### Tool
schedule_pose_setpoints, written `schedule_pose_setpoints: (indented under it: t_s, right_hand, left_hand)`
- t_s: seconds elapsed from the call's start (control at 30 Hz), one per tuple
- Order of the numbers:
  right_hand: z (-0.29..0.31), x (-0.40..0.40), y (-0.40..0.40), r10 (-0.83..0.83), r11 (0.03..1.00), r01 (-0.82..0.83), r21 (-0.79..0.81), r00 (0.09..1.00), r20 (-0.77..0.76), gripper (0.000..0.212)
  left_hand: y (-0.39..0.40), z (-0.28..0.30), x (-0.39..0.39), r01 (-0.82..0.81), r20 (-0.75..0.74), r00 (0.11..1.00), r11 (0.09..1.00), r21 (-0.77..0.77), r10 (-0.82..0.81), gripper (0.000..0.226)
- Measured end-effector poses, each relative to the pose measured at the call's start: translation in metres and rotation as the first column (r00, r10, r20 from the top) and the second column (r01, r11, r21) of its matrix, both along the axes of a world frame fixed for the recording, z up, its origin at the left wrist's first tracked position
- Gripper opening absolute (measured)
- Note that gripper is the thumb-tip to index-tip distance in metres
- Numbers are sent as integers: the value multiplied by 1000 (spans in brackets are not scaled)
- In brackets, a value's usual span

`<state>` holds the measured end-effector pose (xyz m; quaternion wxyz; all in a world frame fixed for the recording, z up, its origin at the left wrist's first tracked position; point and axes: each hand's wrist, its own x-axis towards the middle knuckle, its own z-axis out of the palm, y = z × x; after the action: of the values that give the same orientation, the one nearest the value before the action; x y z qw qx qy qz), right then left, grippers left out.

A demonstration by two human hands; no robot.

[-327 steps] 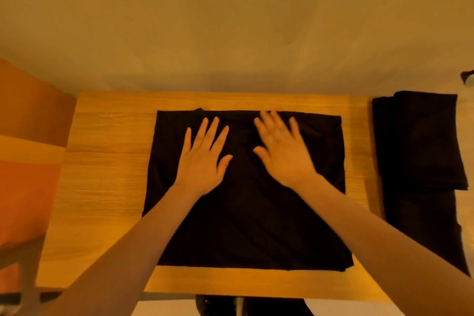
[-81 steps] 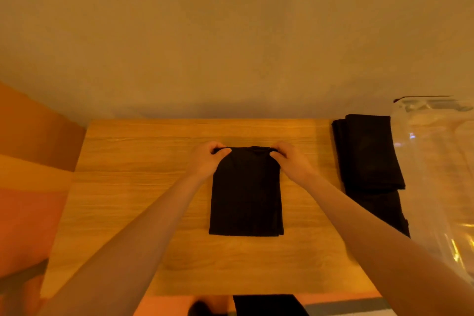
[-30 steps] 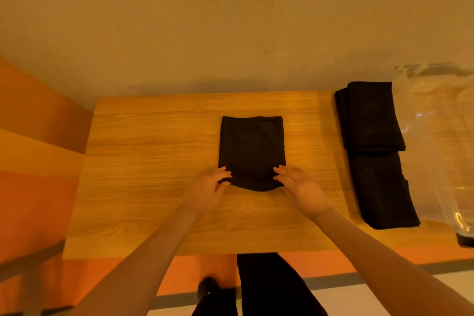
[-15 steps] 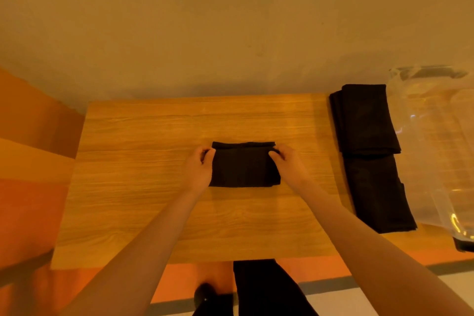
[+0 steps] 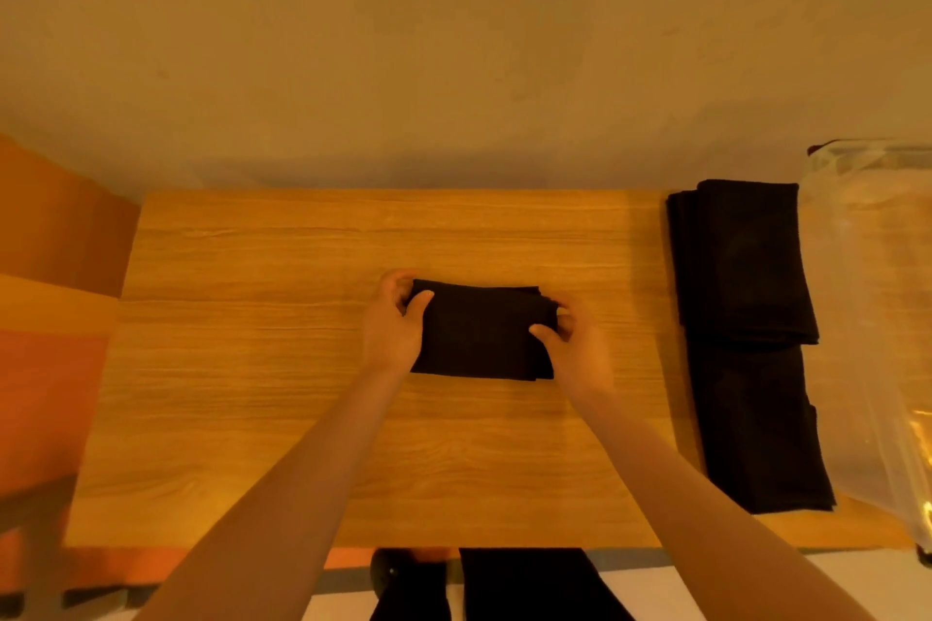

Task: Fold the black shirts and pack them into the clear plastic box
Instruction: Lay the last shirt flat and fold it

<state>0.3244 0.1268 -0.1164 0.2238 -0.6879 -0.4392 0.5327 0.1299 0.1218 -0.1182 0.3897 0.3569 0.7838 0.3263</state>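
Two bare hands at the middle of a wooden desk (image 5: 252, 368), one at each end of a small folded black shirt (image 5: 479, 333). At the shirt's left end, left hand (image 5: 391, 323), fingers (image 5: 421, 303) curled round the far left corner, thumb on top, gripping the cloth. Shirt folded into a compact rectangle, lying flat on the desk, layered edges showing at the right end. At that right end, right hand (image 5: 580, 348), thumb on top of the fabric and fingertips curled at the far right corner, pinching it. Further right, well apart from the shirt, stack of folded black shirts (image 5: 741, 267) lying lengthwise along the desk's right side, one bundle overlapping another (image 5: 761, 439) nearer. At the far right edge, just beside the stack, clear plastic box (image 5: 877, 277), partly out of view.
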Motion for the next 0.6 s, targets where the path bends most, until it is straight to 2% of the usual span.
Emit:
schedule_pose_setpoints:
  t_s: [0.1,0.17,0.23,0.3,0.33,0.37,0.43,0.47,0.53,0.6]
  right_hand:
    - [3,2,1,-53,996,44,77,991,124,38]
    - [5,6,2,-138,988,127,82,981,137,30]
    - [7,9,-2,-163,986,161,30,983,86,21]
    - [7,10,-9,-119,992,120,-30,992,45,18]
    - [6,8,-13,-106,993,108,-46,994,39,18]
    - [5,6,-15,-105,993,106,-43,994,36,19]
    - [5,2,-17,-110,994,108,30,991,72,26]
    - [7,2,-16,-98,991,86,100,988,121,31]
    - [11,3,-14,-14,961,-51,273,973,232,37]
    - [12,-1,-7,138,885,-263,384,937,322,41]
  left_hand:
    - [-5,5,0,-5,-140,990,1000,29,9,36]
    - [-14,12,0,-4,-292,956,994,108,35,33]
    - [-29,17,9,117,-409,912,980,161,-42,27]
    - [-45,23,30,283,-407,889,951,126,-210,29]
    - [-52,22,41,379,-446,843,921,93,-302,35]
    - [-58,18,50,487,-510,758,873,29,-406,42]
    - [-62,2,61,646,-633,520,749,-149,-574,53]
    - [-62,-4,62,676,-650,432,702,-226,-625,57]
    - [-63,-15,60,717,-655,340,637,-283,-675,61]
    - [-61,-15,53,744,-658,350,624,-237,-667,58]
